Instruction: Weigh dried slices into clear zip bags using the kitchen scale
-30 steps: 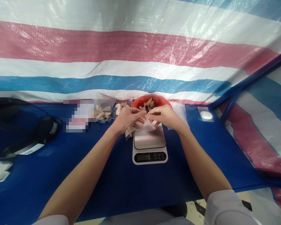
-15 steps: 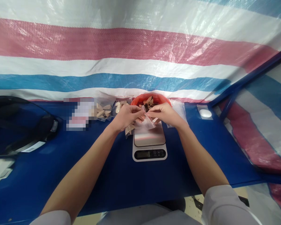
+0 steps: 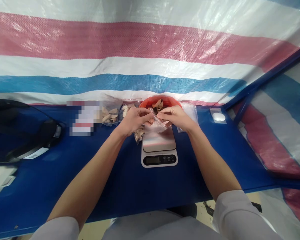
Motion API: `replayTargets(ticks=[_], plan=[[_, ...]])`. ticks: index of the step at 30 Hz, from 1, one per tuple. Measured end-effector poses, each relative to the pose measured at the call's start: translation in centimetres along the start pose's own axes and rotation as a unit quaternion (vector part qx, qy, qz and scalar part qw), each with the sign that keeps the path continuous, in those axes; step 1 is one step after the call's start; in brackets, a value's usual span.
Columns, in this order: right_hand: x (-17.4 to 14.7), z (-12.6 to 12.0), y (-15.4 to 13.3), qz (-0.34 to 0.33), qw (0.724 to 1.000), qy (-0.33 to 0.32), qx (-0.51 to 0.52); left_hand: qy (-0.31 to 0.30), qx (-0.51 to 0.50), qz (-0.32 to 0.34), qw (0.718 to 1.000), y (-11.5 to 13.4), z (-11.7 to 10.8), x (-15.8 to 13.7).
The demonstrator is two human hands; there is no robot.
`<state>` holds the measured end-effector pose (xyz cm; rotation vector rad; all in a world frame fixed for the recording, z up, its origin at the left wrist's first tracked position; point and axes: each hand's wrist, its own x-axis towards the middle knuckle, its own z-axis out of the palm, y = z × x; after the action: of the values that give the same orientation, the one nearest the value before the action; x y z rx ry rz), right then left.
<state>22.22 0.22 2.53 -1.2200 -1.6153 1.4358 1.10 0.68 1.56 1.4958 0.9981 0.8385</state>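
Note:
A clear plastic zip bag is pinched between my two hands, above the weighing plate of a white digital kitchen scale. My left hand grips the bag's left side between thumb and fingers. From the right, my right hand closes thumb and fingertips on its upper edge. Whether the bag holds anything is hard to make out. Right behind the hands stands a red-orange bowl with brown dried pieces in it. The scale's display looks blank.
Left of the bowl lie clear bags of pale dried slices, and another small bag touches the scale's left side. A bag with a white round item lies far right. A black strap-like object rests at left. Striped sheeting hangs behind.
The view has tilted slightly, so everything sits a little higher. My fingers have shifted slightly along the bag's edge, and both hands still grip it above the scale.

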Motion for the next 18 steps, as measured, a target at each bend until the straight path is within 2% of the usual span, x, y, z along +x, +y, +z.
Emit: replayTargets(ticks=[3, 10, 18], plan=[[-0.03, -0.30, 0.05, 0.002, 1.000, 0.001, 0.005, -0.010, -0.002, 0.008, 1.000, 0.19, 0.02, -0.09], [-0.50, -0.88, 0.02, 0.011, 0.998, -0.065, 0.001, -0.008, -0.019, 0.007, 1.000, 0.71, 0.46, -0.31], [-0.61, -0.70, -0.39, -0.004, 0.998, -0.064, -0.019, 0.009, -0.028, 0.002, 1.000, 0.65, 0.80, -0.29]])
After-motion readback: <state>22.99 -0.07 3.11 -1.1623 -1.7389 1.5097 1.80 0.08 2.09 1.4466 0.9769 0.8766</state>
